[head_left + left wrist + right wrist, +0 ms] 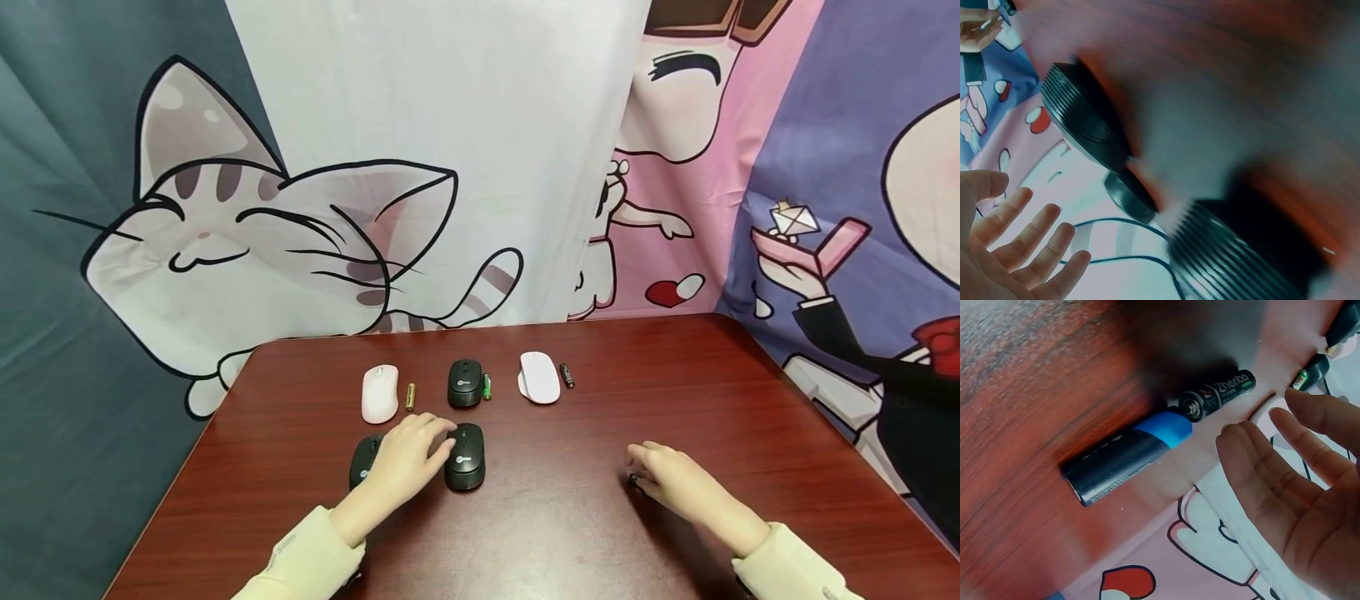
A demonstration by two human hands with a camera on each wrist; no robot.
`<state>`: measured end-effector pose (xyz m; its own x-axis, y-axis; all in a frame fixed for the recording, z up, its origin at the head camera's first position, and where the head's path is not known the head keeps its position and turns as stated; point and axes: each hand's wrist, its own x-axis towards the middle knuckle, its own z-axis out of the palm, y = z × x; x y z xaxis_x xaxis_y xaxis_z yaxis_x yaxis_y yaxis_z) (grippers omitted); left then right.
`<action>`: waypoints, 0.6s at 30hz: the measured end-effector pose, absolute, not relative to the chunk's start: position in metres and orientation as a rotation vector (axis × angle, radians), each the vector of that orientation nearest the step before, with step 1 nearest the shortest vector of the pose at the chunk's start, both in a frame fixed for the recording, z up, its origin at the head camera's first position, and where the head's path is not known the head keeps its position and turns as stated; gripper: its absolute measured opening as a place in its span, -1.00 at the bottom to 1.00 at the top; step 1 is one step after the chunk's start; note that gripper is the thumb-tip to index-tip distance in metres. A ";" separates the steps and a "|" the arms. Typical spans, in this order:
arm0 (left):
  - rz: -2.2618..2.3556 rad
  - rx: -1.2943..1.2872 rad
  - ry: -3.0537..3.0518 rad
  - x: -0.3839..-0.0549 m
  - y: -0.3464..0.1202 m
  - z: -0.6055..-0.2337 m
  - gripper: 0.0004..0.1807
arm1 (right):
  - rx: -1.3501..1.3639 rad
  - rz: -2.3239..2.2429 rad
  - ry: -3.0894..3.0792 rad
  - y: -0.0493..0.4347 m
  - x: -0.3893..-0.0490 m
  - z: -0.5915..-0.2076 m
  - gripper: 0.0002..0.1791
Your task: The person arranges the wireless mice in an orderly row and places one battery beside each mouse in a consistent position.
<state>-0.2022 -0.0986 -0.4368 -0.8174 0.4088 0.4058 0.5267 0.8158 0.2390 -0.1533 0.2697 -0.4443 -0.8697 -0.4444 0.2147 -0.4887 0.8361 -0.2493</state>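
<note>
My left hand (408, 458) hovers over the table between two black computer mice, its fingers loosely bent and holding nothing. One black mouse (464, 462) stands right by its fingertips; the other mouse (362, 457) is partly hidden behind the hand. In the left wrist view, a ribbed mouse side (1229, 250) looms close, apart from the relaxed fingers. Out on the right, my right hand (678, 482) hangs above the table with loosely curled, bare fingers. Beside it, in the right wrist view, lie a black battery with a blue end (1125, 456) and a black lettered battery (1222, 394).
A back row holds a pinkish-white mouse (380, 393), a gold battery (410, 397), a black mouse (465, 383), a green battery (487, 387), a white mouse (538, 377) and a dark battery (567, 376). Behind the brown table (555, 517) hangs a cartoon-printed cloth (450, 100).
</note>
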 end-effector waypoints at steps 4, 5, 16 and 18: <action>-0.497 -0.653 -2.679 -0.202 -0.114 -0.440 -0.83 | 0.736 0.376 -2.879 0.268 -0.154 -0.447 -0.70; -0.498 -0.637 -2.685 -0.201 -0.118 -0.441 -0.83 | 0.738 0.359 -2.888 0.267 -0.154 -0.448 -0.70; -0.575 -0.467 -2.687 -0.197 -0.158 -0.440 -0.82 | 0.722 0.240 -2.903 0.265 -0.154 -0.459 -0.65; -0.602 -0.436 -2.683 -0.196 -0.164 -0.441 -0.82 | 0.729 0.244 -2.887 0.265 -0.155 -0.460 -0.65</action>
<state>-0.1958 -0.1642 -0.4407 -0.8893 0.2164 0.4028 0.3678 0.8620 0.3489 -0.1546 0.2646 -0.4603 -0.8698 -0.4562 0.1879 -0.4813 0.8684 -0.1191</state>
